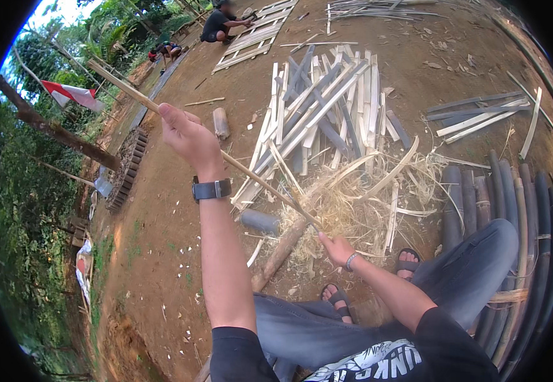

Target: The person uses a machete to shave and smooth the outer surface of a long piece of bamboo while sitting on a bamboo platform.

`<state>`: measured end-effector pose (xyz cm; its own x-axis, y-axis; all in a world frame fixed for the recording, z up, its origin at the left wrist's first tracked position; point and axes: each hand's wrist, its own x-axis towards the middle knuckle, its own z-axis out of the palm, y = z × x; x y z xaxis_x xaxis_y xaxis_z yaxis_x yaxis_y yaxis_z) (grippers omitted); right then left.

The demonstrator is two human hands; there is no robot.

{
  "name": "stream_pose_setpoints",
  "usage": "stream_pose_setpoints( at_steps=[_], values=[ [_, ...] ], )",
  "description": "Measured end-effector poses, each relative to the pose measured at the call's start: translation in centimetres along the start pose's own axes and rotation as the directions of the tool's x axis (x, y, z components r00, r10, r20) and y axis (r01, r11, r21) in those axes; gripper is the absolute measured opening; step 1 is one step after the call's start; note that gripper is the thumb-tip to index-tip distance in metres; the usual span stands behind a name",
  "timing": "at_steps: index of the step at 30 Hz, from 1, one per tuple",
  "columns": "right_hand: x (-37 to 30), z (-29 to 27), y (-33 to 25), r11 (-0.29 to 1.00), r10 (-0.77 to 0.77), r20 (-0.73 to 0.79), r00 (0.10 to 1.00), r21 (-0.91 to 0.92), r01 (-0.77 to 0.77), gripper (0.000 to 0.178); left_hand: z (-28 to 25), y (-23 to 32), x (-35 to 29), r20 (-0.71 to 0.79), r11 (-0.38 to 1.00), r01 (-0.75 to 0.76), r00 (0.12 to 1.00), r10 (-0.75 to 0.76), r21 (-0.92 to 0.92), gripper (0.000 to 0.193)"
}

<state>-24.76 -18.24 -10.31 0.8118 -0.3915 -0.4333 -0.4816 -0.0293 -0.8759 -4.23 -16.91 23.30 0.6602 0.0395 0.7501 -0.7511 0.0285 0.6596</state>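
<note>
A long, narrow bamboo strip [251, 173] slants across the view from upper left toward the middle. My left hand [187, 135], raised at arm's length with a dark band on the wrist, is wrapped round its upper part. At the strip's lower end is my right hand [337, 250], its fingers closed. A small greyish bit shows at those fingertips, but what they hold is too small to make out. Under the strip's lower end lies a round log [281, 253]. Curly pale shavings [346, 207] are heaped just beyond my right hand.
A pile of split bamboo strips [327, 105] lies ahead on the soil. Bamboo poles [506, 197] are stacked at my right, with loose strips [480, 114] beyond. Short bamboo pieces [260, 221] lie nearby. Far off, a person [219, 27] crouches beside a slatted bamboo frame [257, 35].
</note>
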Motion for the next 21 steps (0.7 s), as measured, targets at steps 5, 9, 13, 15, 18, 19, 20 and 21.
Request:
stream_pose_setpoints(
  at_steps=[5, 9, 13, 15, 18, 19, 20, 21],
  values=[
    [-0.1, 0.1, 1.2, 0.995, -0.054, -0.041, 0.998, -0.091, 0.05, 0.078, 1.8, 1.5, -1.7, -0.007, 0.999, 0.017, 1.0, -0.017, 0.043, 0.057],
    [0.2, -2.2, -1.6, 0.936, 0.207, 0.183, 0.961, 0.249, -0.249, 0.068, 2.6, 3.0, -3.4, 0.053, 0.999, 0.007, 0.999, -0.009, 0.031, 0.059],
    [-1.4, -1.8, -2.0, 0.985, 0.054, 0.042, 0.998, 0.162, -0.06, 0.059, 4.3, 3.7, -3.8, 0.05, 0.996, -0.043, 0.998, 0.039, 0.084, 0.06],
    [-1.6, -2.3, -3.1, 0.955, -0.182, -0.023, 0.983, 0.232, 0.183, 0.061, 4.6, 2.9, -3.0, 0.038, 0.993, -0.055, 0.998, 0.051, 0.104, 0.06],
    [-4.4, -6.5, -10.9, 0.836, -0.495, 0.012, 0.869, 0.28, 0.472, 0.065, 3.6, 1.5, -1.6, 0.006, 0.986, -0.057, 0.998, 0.057, 0.155, 0.061],
    [-5.6, -6.8, -11.7, 0.847, -0.435, 0.044, 0.899, 0.358, 0.393, 0.065, 3.8, 1.3, -1.9, 0.001, 0.984, -0.055, 0.998, 0.056, 0.168, 0.061],
    [-6.7, -6.6, -12.2, 0.849, -0.376, 0.084, 0.923, 0.431, 0.307, 0.064, 3.9, 1.0, -2.1, -0.004, 0.981, -0.054, 0.998, 0.055, 0.184, 0.061],
    [-7.4, -6.4, -12.6, 0.84, -0.327, 0.131, 0.936, 0.494, 0.225, 0.064, 3.8, 0.9, -1.6, -0.006, 0.981, -0.077, 0.997, 0.079, 0.18, 0.06]
  ],
)
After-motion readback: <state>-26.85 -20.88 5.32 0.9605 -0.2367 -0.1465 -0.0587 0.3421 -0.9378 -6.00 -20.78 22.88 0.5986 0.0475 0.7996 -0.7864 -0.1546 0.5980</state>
